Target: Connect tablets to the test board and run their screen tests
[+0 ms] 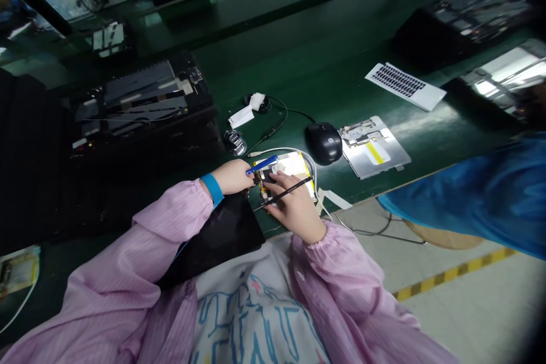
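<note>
My left hand (231, 176), with a blue wristband (212, 189), is closed on a slim blue tool (263, 164); its exact kind is unclear. Under both hands lies an opened tablet-like device (296, 164) with silvery battery faces, yellow tape and a dark circuit section. My right hand (296, 205) has a thin black stick-like tool (281, 194) lodged among its fingers, slanting across the device. Its fingertips rest on the device's inner parts. A white cable (314, 168) curves round the device's far and right sides. A dark flat panel (226, 227) lies below my left wrist.
A black mouse (324, 142) sits just beyond the device, beside a silver metal plate with parts (362, 148). Farther right is a keyboard sheet (403, 85). Black bins of panels (145, 96) stand left; another bin (464, 17) stands right. A person's blue sleeve (473, 193) reaches in from the right.
</note>
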`<action>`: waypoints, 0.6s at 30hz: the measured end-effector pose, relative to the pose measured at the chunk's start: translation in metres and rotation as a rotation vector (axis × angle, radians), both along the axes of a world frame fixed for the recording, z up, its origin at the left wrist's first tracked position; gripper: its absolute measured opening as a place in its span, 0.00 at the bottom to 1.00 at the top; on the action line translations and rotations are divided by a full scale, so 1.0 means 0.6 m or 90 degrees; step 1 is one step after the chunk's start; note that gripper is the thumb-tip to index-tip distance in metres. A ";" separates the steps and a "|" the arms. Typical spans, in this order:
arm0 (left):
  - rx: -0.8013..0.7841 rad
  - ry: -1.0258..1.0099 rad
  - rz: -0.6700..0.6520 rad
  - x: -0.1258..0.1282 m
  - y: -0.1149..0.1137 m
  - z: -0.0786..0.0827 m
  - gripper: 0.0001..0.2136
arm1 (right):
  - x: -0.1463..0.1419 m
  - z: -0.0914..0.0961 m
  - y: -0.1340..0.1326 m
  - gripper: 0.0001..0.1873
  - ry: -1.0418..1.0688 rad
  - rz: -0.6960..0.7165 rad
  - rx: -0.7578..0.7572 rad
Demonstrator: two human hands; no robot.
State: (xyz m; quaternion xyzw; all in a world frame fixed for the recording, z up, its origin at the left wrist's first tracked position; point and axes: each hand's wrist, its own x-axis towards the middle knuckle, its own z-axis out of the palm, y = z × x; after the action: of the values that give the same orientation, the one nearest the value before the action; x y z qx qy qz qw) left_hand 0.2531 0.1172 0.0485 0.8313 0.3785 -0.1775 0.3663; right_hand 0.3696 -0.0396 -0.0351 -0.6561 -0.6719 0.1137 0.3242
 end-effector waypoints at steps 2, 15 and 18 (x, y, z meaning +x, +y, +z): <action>-0.026 -0.018 0.001 0.002 0.003 -0.002 0.08 | 0.000 -0.001 0.000 0.21 0.001 -0.001 -0.001; 0.027 0.150 -0.193 0.038 0.005 0.006 0.09 | 0.002 -0.002 -0.001 0.21 -0.019 0.004 -0.004; 0.008 0.161 -0.190 0.042 0.008 0.004 0.08 | 0.006 0.000 0.000 0.20 -0.009 0.020 -0.014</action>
State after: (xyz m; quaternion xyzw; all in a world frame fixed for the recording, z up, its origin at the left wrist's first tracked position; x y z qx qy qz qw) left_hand 0.2784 0.1219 0.0509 0.8515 0.2954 -0.3303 0.2805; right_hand 0.3731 -0.0395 -0.0350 -0.6499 -0.6829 0.1216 0.3105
